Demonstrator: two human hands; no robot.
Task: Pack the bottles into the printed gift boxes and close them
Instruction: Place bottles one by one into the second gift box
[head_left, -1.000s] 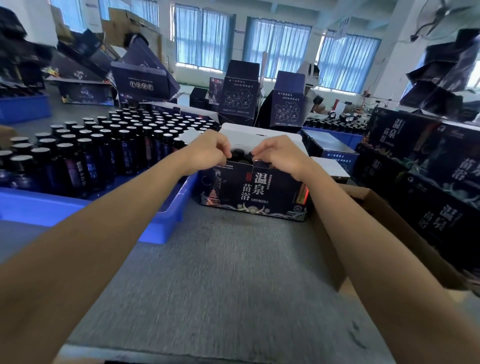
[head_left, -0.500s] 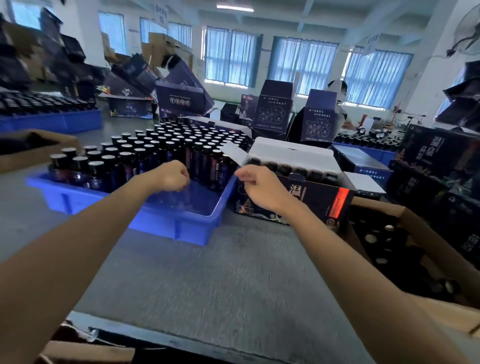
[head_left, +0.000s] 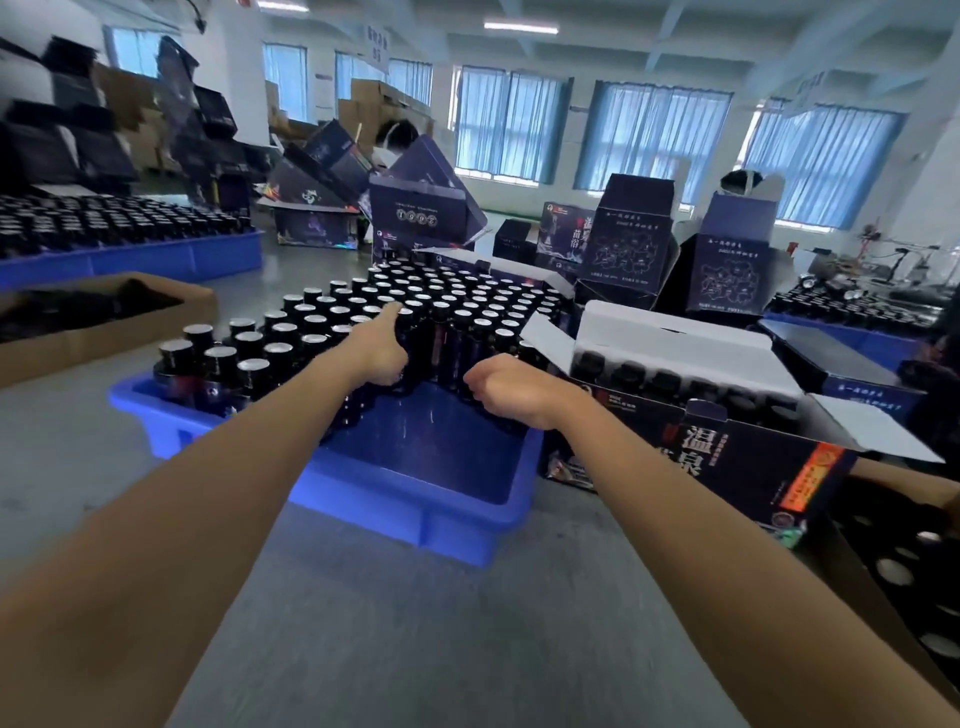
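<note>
Many dark bottles with black caps (head_left: 447, 306) stand packed in a blue plastic tray (head_left: 415, 512) in front of me. My left hand (head_left: 382, 351) reaches into the tray, its fingers curled round bottles in the front row and its thumb raised along a cap. My right hand (head_left: 501, 387) is just to the right, with fingers curled against the neighbouring front bottles. The printed gift box (head_left: 727, 467) stands right of the tray with its white flaps open. A row of bottles (head_left: 670, 376) stands inside it.
A brown carton (head_left: 109, 325) lies at the left and another carton with bottles (head_left: 904, 577) at the lower right. A second blue tray of bottles (head_left: 135, 257) sits far left. Printed boxes (head_left: 623, 244) are piled behind, where people work. Grey tabletop (head_left: 441, 623) lies near me.
Both hands left the gift box and moved left into the blue tray. My view swung left and up, so the box now sits at the right.
</note>
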